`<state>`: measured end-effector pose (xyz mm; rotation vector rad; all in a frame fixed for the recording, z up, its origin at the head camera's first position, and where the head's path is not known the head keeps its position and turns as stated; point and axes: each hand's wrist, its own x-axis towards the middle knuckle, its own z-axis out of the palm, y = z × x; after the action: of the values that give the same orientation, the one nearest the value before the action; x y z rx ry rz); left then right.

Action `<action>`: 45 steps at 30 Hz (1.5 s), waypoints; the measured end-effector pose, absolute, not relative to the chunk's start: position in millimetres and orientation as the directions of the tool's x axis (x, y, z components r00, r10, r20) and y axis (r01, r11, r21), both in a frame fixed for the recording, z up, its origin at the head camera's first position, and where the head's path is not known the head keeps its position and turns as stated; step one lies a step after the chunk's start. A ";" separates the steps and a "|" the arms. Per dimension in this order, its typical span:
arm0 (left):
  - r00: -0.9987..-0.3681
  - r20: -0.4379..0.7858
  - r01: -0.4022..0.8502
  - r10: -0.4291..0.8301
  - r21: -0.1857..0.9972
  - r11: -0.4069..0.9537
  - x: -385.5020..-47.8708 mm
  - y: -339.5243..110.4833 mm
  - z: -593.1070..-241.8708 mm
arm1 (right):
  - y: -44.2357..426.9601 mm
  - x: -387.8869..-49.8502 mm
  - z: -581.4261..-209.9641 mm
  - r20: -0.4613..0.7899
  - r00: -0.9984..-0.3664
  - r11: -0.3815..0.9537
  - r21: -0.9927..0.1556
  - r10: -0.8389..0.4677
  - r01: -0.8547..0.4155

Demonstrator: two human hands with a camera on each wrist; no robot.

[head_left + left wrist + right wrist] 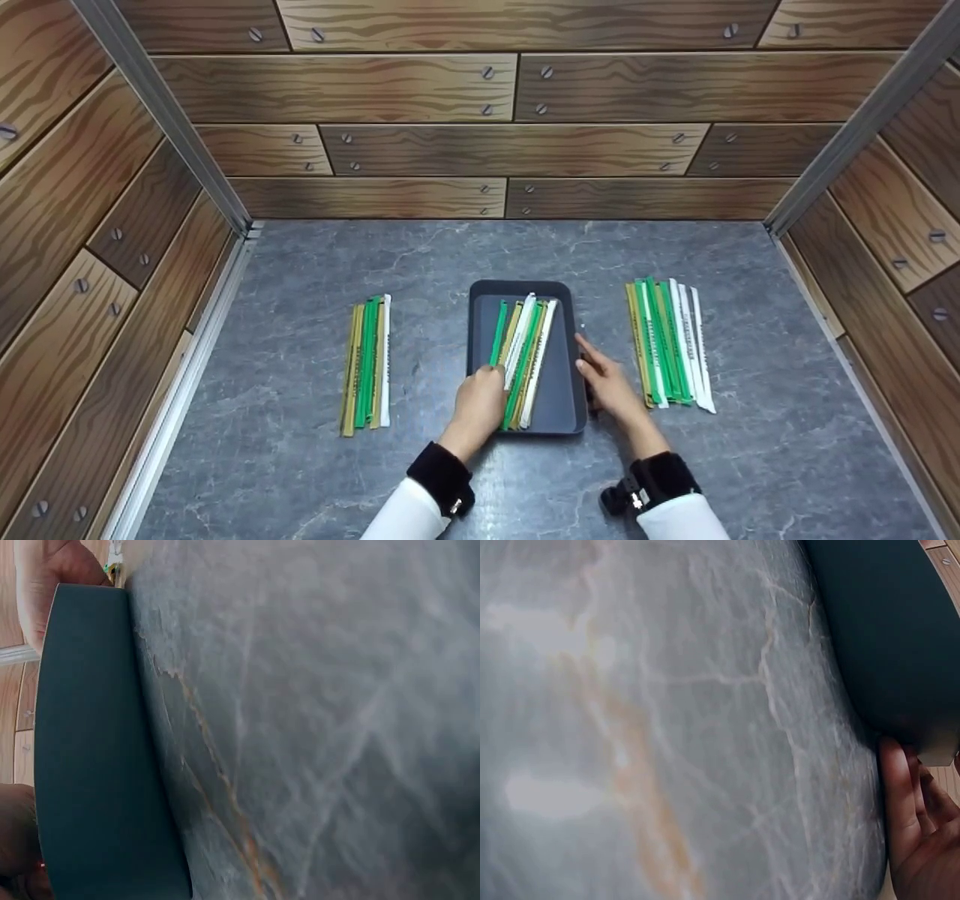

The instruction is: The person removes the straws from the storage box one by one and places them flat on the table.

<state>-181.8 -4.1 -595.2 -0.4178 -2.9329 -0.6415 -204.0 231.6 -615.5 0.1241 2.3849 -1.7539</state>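
A dark grey rectangular tray holds several long, thin paper-wrapped straws in green, gold and white, lying side by side. My left hand is over the tray's left edge, fingers curled round the lower end of a green wrapped straw; the fingertips are hidden. My right hand rests against the tray's right side with fingers extended. In the left wrist view, the tray's outer wall hides part of my left hand. The right wrist view shows my right fingers by the tray's corner.
A row of wrapped straws lies on the marbled grey table to the left. Another row lies to the right of my right hand. Wood-patterned panels enclose the back and both sides.
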 end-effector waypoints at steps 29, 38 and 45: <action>-0.960 0.189 0.274 0.208 0.459 0.845 -183.4 -6.7 -594.7 | 231.7 -203.4 -615.8 -0.194 -0.981 0.313 -0.933 -0.029 0.175; -0.960 0.206 0.272 0.190 0.524 0.807 -182.4 -11.9 -587.1 | 231.5 -203.8 -616.0 -0.201 -0.979 0.303 -0.936 -0.045 0.178; -0.960 0.242 0.258 0.141 0.572 0.779 -178.4 -17.8 -578.1 | 232.0 -204.6 -616.6 -0.201 -0.978 0.304 -0.937 -0.060 0.174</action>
<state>-178.4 -17.8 -578.1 -0.3156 -2.7852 -0.9358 -204.6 232.0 -616.6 0.1052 2.3705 -1.7409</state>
